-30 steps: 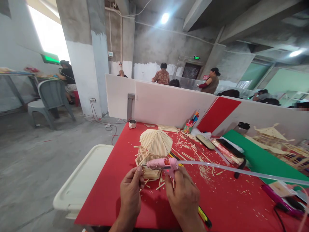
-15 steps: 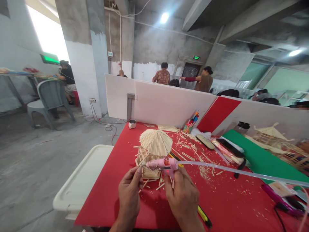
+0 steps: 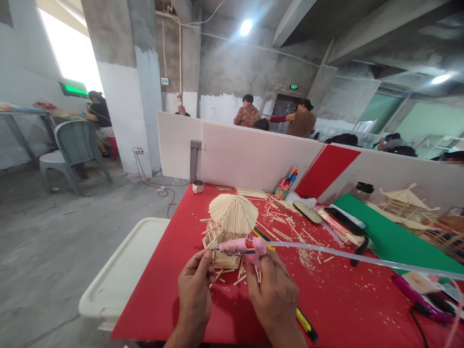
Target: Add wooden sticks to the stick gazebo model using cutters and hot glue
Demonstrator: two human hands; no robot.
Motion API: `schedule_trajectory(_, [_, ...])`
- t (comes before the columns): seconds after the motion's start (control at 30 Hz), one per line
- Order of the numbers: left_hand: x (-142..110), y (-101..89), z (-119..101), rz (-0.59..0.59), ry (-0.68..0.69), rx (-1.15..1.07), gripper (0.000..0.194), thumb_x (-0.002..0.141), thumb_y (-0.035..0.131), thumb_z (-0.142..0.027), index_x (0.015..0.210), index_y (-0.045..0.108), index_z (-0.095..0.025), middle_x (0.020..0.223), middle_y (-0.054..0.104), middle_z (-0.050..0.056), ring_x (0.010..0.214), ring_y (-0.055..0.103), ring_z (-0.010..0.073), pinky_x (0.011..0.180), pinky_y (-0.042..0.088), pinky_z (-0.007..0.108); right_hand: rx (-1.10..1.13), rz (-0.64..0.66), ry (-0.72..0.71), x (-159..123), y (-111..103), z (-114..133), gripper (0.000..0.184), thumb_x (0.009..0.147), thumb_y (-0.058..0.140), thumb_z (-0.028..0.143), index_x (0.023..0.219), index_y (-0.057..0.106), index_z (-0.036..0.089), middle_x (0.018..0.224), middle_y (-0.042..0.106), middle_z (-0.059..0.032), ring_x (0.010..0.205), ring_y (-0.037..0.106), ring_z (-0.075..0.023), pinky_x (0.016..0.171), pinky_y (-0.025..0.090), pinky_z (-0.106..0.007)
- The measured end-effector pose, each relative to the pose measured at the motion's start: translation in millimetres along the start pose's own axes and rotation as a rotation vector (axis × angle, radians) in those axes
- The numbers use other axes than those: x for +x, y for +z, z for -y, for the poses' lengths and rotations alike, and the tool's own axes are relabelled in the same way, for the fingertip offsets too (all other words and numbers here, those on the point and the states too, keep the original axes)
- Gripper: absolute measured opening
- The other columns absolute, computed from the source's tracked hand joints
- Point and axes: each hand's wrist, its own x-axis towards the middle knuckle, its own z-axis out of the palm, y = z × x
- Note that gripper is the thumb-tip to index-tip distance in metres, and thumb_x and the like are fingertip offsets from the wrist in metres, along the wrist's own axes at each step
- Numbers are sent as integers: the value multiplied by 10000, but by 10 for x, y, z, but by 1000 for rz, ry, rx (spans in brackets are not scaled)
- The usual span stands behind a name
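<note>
Glue gun (image 3: 237, 246): looked like pink plastic, its barrel roughened by stuck-on specks.
Glue stick (image 3: 362, 255): was translucent and smooth, with a soft gloss.
Stick model (image 3: 232, 212): was of pale, bare wood, matt and ridged across the roof.
Tabletop (image 3: 159, 295): had a smooth, mostly matt red surface.
Partition (image 3: 253, 152): was smooth white board.
Chair (image 3: 76, 140): looked like smooth grey plastic.
Pillar (image 3: 119, 96): showed raw concrete above, white paint below.
Floor (image 3: 43, 227): was scuffed grey concrete.

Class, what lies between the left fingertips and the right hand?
The pink plastic glue gun: the head view shows it in the right hand, nozzle near the left fingertips.
</note>
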Motion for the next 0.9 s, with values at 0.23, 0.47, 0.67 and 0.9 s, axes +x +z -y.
schedule_trajectory(0.23, [-19,20,-19,6,17,5,361,429,880,-316,694,721,-130,498,595,-28,401,440,35,366,346,133,16,9,7,16,-12,13,294,920,419,299,1107,555,118,927,688,-143,832,660,-213,679,523,-281])
schedule_trajectory(0.47, [-5,19,-17,21,-2,5,339,446,877,-303,693,720,-131,493,591,-27,404,440,35,370,349,132,10,2,23,53,-2,49,264,915,434,303,1061,564,126,916,690,-143,802,662,-220,647,520,-284])
schedule_trajectory(0.67, [-11,22,-27,7,3,2,370,422,885,-301,704,723,-125,520,608,-19,408,446,34,370,355,132,2,6,29,58,-6,61,290,929,409,311,1089,549,114,920,689,-155,811,662,-210,660,518,-276])
schedule_trajectory(0.9, [-24,15,-34,4,5,21,376,426,883,-312,710,725,-123,523,609,-15,410,442,35,370,345,134,-6,5,16,60,-7,58,285,923,410,312,1082,545,119,918,690,-155,783,665,-211,632,520,-271])
